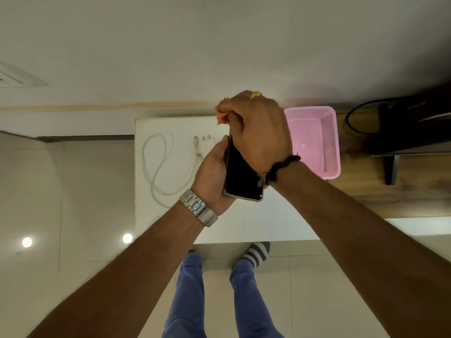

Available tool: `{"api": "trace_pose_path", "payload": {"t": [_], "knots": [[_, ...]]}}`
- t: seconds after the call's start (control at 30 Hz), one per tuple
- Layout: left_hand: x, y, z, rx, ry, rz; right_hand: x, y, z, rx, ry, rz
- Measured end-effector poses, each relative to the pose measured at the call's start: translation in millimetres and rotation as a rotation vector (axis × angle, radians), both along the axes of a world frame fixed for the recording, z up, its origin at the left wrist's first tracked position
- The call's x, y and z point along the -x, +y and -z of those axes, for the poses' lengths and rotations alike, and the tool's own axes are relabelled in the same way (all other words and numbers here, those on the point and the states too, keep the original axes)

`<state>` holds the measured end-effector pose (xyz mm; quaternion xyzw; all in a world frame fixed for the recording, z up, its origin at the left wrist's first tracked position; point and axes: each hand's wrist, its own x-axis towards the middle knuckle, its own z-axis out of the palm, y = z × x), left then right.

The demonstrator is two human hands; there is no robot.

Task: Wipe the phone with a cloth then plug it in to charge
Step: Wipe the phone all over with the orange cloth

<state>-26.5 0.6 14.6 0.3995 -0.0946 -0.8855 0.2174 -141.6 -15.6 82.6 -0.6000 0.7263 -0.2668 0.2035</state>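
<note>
Two steps, head view: wiping under way, charging not begun.
Left hand (214,170): cradles the phone (244,175) above the counter (244,220).
Right hand (258,132): fingers curled round a cloth (220,111), pressed at the phone's far end.
Cable (158,164): lies loose on the counter, unplugged.
Adapter (206,137): beside the cable end, largely hidden.
Remaining: finish wiping, connect.
</note>
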Motion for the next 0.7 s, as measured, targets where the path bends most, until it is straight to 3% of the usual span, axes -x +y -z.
{"api": "trace_pose_path", "payload": {"t": [0.27, 0.43, 0.6, 0.7], "knots": [[-12.5, -8.1, -1.3, 0.048, 0.078, 0.079, 36.2, 29.8, 5.5, -0.076, 0.022, 0.147], [-9.9, 0.3, 1.9, 0.033, 0.034, 0.054, 16.6, 10.6, 3.2, -0.051, 0.060, -0.002], [-14.3, -9.0, 1.2, 0.056, 0.027, 0.071, 34.8, 23.9, -1.0, -0.101, 0.079, 0.074], [-11.4, -16.5, 0.2, 0.014, 0.013, -0.002, 14.9, 51.2, -6.0, -0.084, 0.064, 0.002]]}}
